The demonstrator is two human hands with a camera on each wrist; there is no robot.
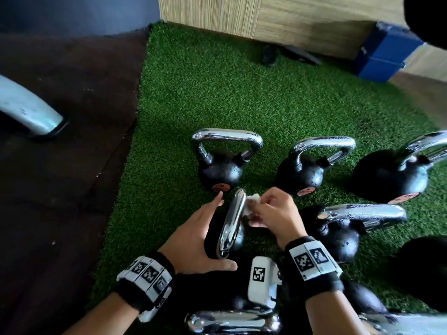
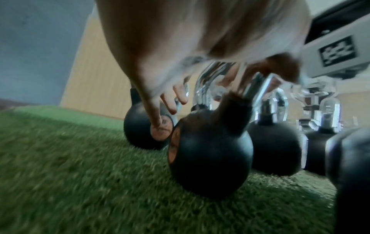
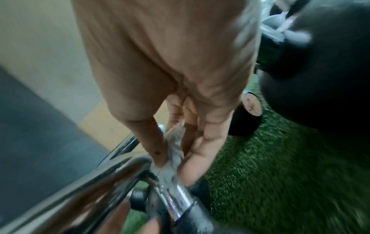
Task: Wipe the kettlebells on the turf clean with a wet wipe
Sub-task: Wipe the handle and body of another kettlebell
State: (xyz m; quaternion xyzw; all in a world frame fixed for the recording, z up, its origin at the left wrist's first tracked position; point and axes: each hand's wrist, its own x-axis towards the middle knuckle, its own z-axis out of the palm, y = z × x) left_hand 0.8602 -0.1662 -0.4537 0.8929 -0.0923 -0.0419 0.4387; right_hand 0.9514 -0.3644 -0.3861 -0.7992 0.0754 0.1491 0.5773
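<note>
Nearest the camera, both wrists carry black bands fitted with white blocks printed with black square codes. The left hand (image 1: 196,240) lies with straight, relaxed fingers against the left flank of the near kettlebell (image 1: 227,238), thumb laid along the lower end of the handle; it clasps nothing. The right hand (image 1: 273,213) pinches a crumpled white wet wipe (image 1: 251,209) between thumb and fingers and presses it against the right side of that kettlebell's polished chrome handle (image 1: 232,221), a rounded loop seen edge-on; the right wrist view shows the damp, wrinkled cloth bunched against the chrome where the bar bends down into the black body. The body is a matte black sphere standing on the turf (image 1: 193,93), a dense pile of short green synthetic blades. Just right of the working hand lies a second kettlebell (image 1: 338,238), black and finely pebbled, its chrome handle pointing right. Beyond the hands three more stand in a row: the left one (image 1: 222,172) upright with a squared chrome loop and a round copper-toned label on its front, the middle one (image 1: 302,175) similar, the right one (image 1: 391,175) larger and partly cut by the frame edge. Left of the turf runs dark rubber flooring (image 1: 60,165) bearing a curved pale metal foot (image 1: 26,110). At the far edge stand a wood-grain panel (image 1: 266,18) and a blue box (image 1: 382,54)
</note>
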